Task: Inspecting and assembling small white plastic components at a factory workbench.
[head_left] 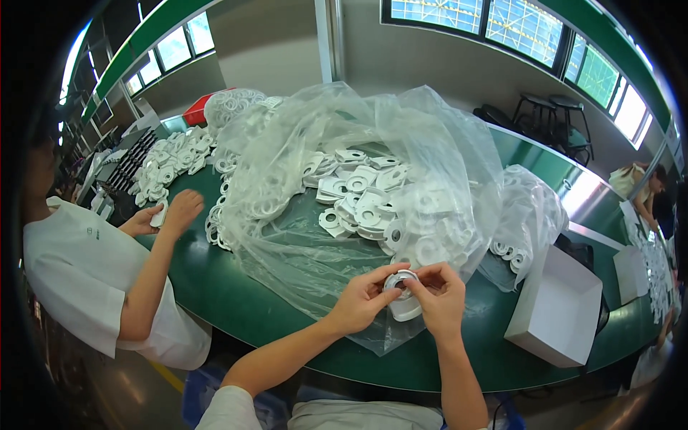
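Between my two hands is a white plastic part [405,309] with a round ring at its top and a rounded lower end. My left hand [363,297] grips its left side, thumb and fingers at the ring. My right hand [441,295] closes on the ring's right side, its thumb reaching over the opening. Fingers hide some of the part. Just beyond my hands a large clear plastic bag [287,269] lies open, with a heap of similar white parts [369,208] inside it.
A white open box [555,308] stands on the green table [236,308] at right, near a smaller bag of white rings [527,208]. Left, a co-worker [93,265] handles a white part beside a pile of parts [168,165]. A red bin [201,107] sits far left; stools [555,107] stand behind.
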Demonstrator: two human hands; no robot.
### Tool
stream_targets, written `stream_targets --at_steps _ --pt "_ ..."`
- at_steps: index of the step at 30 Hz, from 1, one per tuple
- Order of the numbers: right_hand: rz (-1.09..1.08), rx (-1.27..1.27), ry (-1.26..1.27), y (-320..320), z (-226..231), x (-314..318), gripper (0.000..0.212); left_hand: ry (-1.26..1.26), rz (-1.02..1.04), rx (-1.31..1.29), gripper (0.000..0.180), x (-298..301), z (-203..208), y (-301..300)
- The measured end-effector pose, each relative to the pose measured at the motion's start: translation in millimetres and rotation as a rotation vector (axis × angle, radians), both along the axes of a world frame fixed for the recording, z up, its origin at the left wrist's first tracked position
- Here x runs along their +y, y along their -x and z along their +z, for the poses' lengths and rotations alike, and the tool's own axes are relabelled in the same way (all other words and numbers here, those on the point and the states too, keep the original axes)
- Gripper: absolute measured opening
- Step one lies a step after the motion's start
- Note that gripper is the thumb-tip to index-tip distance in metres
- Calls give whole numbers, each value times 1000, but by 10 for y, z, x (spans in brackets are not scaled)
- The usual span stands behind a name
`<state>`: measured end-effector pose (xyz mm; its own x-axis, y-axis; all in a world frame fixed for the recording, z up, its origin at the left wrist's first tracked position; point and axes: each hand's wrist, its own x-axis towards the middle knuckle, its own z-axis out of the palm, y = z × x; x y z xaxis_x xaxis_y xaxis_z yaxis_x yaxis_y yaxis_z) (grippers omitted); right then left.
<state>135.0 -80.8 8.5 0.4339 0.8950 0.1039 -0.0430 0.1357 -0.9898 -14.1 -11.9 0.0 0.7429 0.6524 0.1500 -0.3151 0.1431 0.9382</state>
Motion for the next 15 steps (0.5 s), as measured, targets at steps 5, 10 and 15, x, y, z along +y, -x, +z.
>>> stream_targets --at_steps 5,10,15 --pt "-262 -515 -93 31 263 -288 31 -31 65 94 40 86 -6 31" --pt "-897 -1137 29 -647 461 -1189 30 25 199 135 35 161 -9 46" --pt "-732 -1234 375 -798 238 -1735 28 -9 138 160 35 119 -35 -12"
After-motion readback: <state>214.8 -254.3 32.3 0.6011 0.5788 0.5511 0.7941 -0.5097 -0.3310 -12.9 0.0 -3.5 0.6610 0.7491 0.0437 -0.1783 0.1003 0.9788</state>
